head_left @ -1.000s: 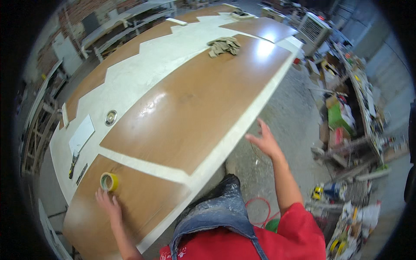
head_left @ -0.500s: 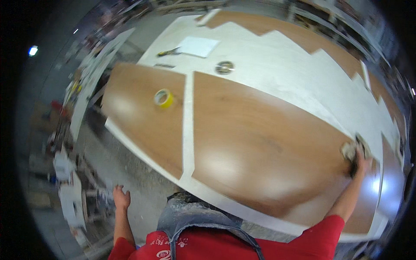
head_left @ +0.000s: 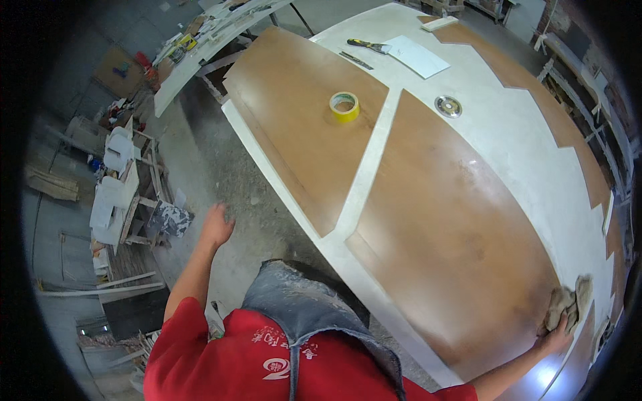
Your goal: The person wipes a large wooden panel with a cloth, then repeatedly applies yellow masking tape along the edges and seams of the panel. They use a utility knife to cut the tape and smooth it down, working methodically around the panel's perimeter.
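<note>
My right hand (head_left: 558, 333) is closed on a crumpled beige-grey rag (head_left: 567, 305), pressed to the right end of a large glossy brown panel (head_left: 448, 234), beside its white border. My left hand (head_left: 217, 226) hangs over the concrete floor, away from the board, with nothing in it and its fingers loosely bent apart. On a smaller brown panel (head_left: 301, 120) farther left sits a roll of yellow tape (head_left: 344, 107). A white strip (head_left: 369, 167) divides the two panels.
On the white surface (head_left: 498, 123) lie a scraper (head_left: 368, 45), a thin dark strip (head_left: 356, 60), a white sheet (head_left: 418, 57) and a round metal disc (head_left: 448, 106). Zigzag brown pieces (head_left: 528, 100) line the far edge. A cluttered table (head_left: 214, 47) and a low bench (head_left: 130, 194) stand left.
The view has turned, so the board now slants more steeply toward the lower right. My right hand still holds the rag at the panel's right end. My left hand appears higher in the view.
</note>
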A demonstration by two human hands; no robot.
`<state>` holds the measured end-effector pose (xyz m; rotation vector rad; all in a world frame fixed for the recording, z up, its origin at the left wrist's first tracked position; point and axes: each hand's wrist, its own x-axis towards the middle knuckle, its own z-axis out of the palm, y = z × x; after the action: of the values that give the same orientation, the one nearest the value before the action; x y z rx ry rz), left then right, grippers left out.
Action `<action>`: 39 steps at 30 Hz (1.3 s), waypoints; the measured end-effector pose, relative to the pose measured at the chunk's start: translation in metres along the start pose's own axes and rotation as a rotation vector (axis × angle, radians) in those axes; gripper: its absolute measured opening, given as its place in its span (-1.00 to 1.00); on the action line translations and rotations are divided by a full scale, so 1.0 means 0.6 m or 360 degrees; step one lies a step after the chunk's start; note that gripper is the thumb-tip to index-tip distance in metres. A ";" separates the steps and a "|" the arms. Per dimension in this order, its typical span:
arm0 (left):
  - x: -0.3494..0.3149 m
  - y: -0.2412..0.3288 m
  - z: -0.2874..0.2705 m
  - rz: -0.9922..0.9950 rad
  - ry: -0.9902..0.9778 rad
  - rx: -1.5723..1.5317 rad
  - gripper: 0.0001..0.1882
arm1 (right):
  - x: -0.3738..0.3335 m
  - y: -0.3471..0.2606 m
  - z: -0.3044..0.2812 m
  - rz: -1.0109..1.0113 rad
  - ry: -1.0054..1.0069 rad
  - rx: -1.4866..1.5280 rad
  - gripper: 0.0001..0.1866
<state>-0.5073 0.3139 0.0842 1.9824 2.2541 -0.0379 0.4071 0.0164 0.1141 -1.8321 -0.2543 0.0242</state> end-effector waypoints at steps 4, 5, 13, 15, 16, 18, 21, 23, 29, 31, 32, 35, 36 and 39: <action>0.128 -0.015 0.035 0.0386 0.0163 -0.0120 -0.46 | -0.215 -0.138 0.142 -0.0118 -0.0423 0.0522 -0.22; 0.170 -0.007 0.045 0.0501 0.0186 -0.0191 -0.47 | -0.263 -0.157 0.175 -0.0130 -0.0574 0.0620 -0.18; 0.405 -0.045 0.072 0.1093 0.0296 -0.0564 -0.58 | -0.726 -0.365 0.549 -0.0387 -0.1064 0.0113 -0.06; 0.442 -0.054 0.102 0.1251 0.0244 -0.0630 -0.60 | -0.795 -0.366 0.613 -0.0482 -0.1111 -0.0206 -0.10; 0.445 -0.047 0.109 0.1324 0.0207 -0.0652 -0.61 | -0.823 -0.363 0.640 -0.0586 -0.1110 -0.0471 -0.10; 0.474 -0.028 0.103 0.1439 0.0208 -0.0707 -0.61 | -0.871 -0.351 0.716 -0.0694 -0.1117 -0.0898 -0.09; 0.464 -0.042 0.109 0.1543 0.0112 -0.0733 -0.62 | -0.985 -0.256 0.847 -0.0646 -0.0908 -0.1427 -0.03; 0.469 -0.050 0.106 0.1590 0.0100 -0.0693 -0.61 | -1.052 -0.268 0.909 -0.0541 -0.0866 -0.1247 -0.03; 0.488 -0.069 0.111 0.1656 0.0071 -0.0619 -0.61 | -1.126 -0.290 0.960 -0.0872 -0.1211 -0.0960 -0.06; 0.482 -0.063 0.103 0.1670 0.0068 -0.0601 -0.62 | -1.110 -0.260 0.910 -0.0664 -0.1118 -0.0970 -0.07; 0.481 -0.067 0.101 0.1693 0.0053 -0.0615 -0.62 | -1.099 -0.246 0.871 -0.0500 -0.1030 -0.1007 -0.08; 0.487 -0.069 0.095 0.1686 0.0069 -0.0616 -0.64 | -1.055 -0.231 0.744 -0.0302 -0.0668 -0.1281 -0.09; 0.486 -0.070 0.094 0.1678 0.0073 -0.0613 -0.65 | -1.048 -0.213 0.709 -0.0263 -0.0524 -0.1278 -0.08; 0.485 -0.064 0.088 0.1673 0.0084 -0.0617 -0.66 | -1.035 -0.216 0.682 -0.0231 -0.0420 -0.1275 -0.11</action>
<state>-0.5760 0.5897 -0.0064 2.6139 0.8815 0.5068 -0.2804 0.3220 0.0537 -2.6019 -0.6520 0.0708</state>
